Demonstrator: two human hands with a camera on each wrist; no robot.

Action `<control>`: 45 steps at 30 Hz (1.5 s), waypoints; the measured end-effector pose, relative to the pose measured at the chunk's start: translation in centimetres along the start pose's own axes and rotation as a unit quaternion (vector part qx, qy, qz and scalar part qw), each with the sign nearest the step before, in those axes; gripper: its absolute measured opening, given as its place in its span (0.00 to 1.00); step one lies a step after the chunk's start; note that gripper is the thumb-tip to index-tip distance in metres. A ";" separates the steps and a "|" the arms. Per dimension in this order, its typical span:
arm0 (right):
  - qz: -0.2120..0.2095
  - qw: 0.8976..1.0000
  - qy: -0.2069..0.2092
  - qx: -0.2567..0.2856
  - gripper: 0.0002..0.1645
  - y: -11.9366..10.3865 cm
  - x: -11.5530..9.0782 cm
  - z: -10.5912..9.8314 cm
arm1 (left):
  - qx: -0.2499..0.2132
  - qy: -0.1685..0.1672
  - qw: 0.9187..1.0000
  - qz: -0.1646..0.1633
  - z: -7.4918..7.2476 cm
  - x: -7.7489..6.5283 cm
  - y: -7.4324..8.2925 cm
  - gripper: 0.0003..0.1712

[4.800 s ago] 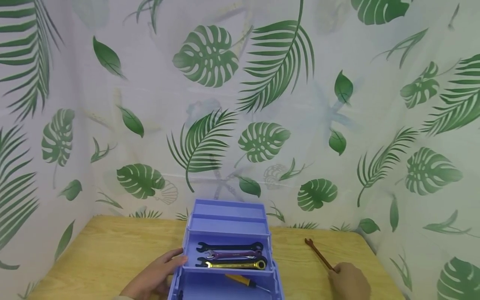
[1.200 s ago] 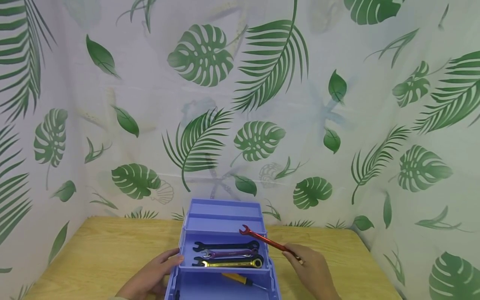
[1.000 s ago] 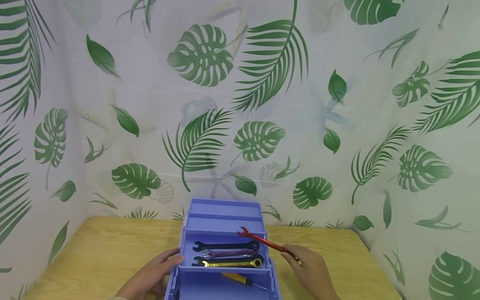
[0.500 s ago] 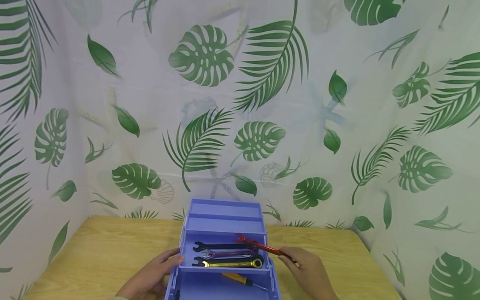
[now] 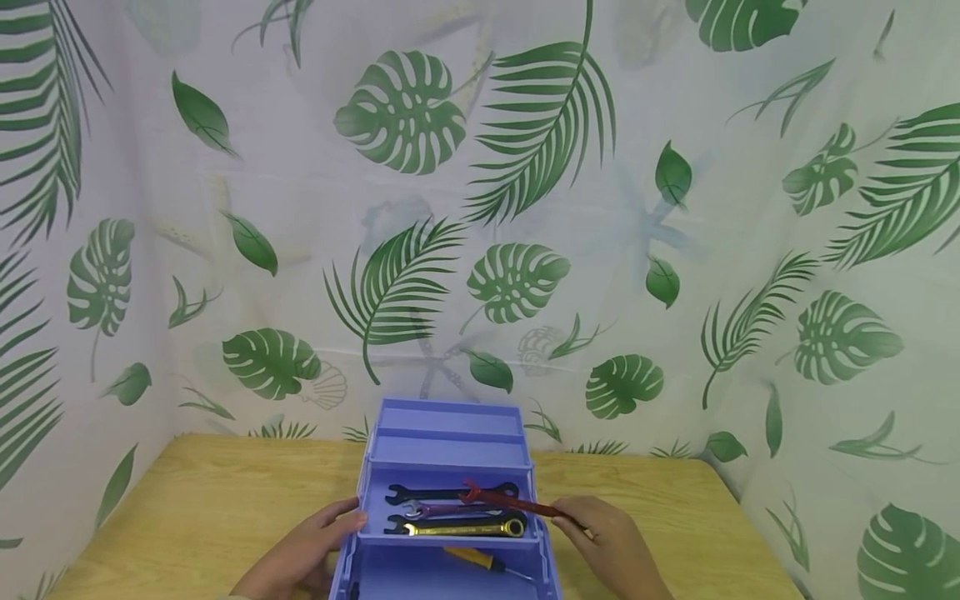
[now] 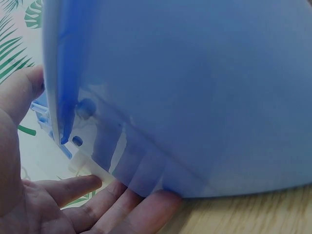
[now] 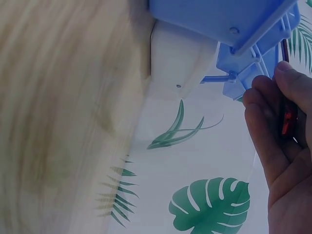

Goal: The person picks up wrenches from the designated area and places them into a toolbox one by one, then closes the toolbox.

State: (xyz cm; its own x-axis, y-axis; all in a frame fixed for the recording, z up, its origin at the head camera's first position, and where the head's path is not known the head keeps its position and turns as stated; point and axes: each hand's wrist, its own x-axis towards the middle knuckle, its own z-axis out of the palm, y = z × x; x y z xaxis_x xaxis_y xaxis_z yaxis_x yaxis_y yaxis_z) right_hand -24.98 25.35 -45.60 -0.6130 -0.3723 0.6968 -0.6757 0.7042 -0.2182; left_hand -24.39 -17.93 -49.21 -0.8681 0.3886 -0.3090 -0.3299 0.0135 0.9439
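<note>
My right hand point(image 5: 611, 542) pinches the end of a red wrench point(image 5: 510, 502) between thumb and fingers. The open end of this wrench hangs over the upper tray of a blue folding toolbox point(image 5: 450, 540), above the other wrenches. In the right wrist view, the wrench's red end point(image 7: 288, 124) shows inside the hand. My left hand point(image 5: 307, 546) rests against the toolbox's left side, its thumb at the tray edge. In the left wrist view, relaxed fingers point(image 6: 151, 209) touch the lower outer wall. In the tray lie black wrenches point(image 5: 416, 493), a purple wrench point(image 5: 442, 509) and a gold wrench point(image 5: 457, 527).
A yellow-handled screwdriver point(image 5: 472, 557) lies in the lower compartment, partly under the tray. Behind stands another tray level point(image 5: 450, 450) of the toolbox. The wooden table point(image 5: 247, 483) meets a leaf-printed white curtain point(image 5: 562, 358) at its back edge.
My right hand lifted the red wrench from the right of the toolbox to above the tray, then lowered it and shifted it slightly left. My left hand stays at the toolbox's side.
</note>
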 end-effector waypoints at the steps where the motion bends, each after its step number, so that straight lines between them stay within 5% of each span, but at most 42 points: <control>1: -0.001 1.000 -0.001 0.001 0.15 0.0 0.0 0.0 | -0.001 -0.001 1.000 0.000 0.0 0.0 0.0 0.52; 22: -0.030 0.999 0.007 -0.020 0.15 -1.3 0.2 0.0 | 0.006 0.000 1.000 -0.001 0.5 -0.3 0.4 0.53; 34: -0.107 0.994 -0.009 -0.038 0.15 -2.9 2.8 0.9 | -0.005 -0.012 1.000 0.022 0.5 -0.4 0.3 0.51; 45: -0.132 0.988 -0.053 -0.053 0.10 -4.1 5.1 2.3 | 0.009 0.022 1.000 0.013 0.5 -0.2 0.4 0.52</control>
State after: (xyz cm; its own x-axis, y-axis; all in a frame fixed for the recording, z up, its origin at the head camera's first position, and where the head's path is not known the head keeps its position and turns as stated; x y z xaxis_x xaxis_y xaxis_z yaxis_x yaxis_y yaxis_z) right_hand -26.32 19.20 -42.70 -0.4642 -0.6084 0.6437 -0.7746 0.6313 0.0381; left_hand -24.14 -17.55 -48.68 -0.8918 0.3489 -0.2882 -0.3003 0.0200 0.9536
